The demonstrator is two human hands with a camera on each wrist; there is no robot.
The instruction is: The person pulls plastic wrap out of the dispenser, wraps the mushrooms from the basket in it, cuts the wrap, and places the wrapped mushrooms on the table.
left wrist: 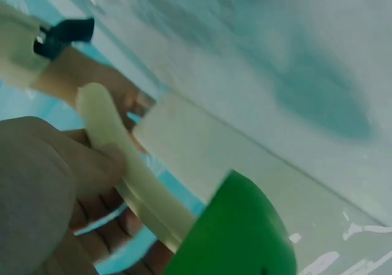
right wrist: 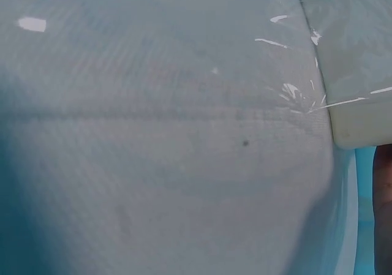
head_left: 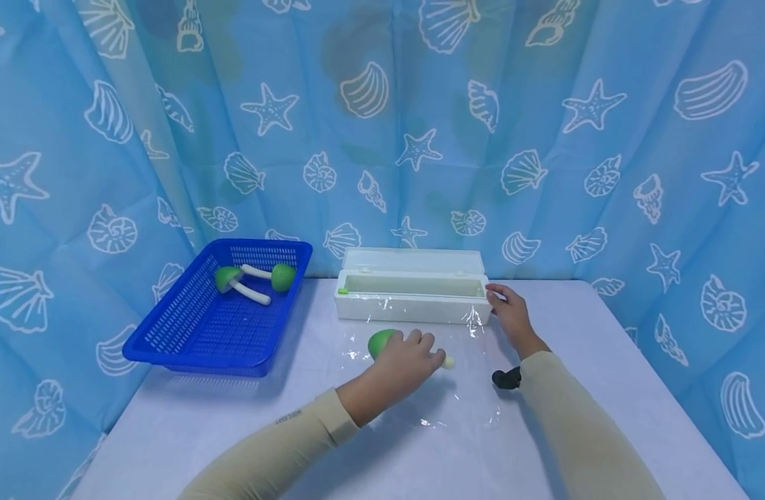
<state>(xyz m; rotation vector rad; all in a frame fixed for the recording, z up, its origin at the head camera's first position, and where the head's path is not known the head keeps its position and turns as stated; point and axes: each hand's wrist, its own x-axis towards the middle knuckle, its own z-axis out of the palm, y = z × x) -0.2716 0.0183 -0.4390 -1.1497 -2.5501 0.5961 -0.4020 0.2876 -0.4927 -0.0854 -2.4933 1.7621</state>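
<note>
My left hand (head_left: 410, 361) grips a toy mushroom with a green cap (head_left: 380, 342) by its pale stem (left wrist: 144, 186), thumb and fingers curled round it. It is held above a sheet of clear cling film (head_left: 470, 399) drawn over the table from a white cling film dispenser (head_left: 413, 308). The dispenser's lid (head_left: 413, 260) stands raised at the back, and a green slider (head_left: 342, 291) sits at its left end. At the right end, my right hand (head_left: 512, 316) holds the dispenser's corner; the right wrist view catches only a dark strip of finger (right wrist: 383, 207).
A blue plastic basket (head_left: 201, 364) stands to the left, with two more green-capped mushrooms (head_left: 283, 278) inside. The table (head_left: 332, 444) has a white cover. A blue shell-print curtain (head_left: 382, 139) hangs behind. A black strap end (head_left: 506, 378) sticks out by the right cuff.
</note>
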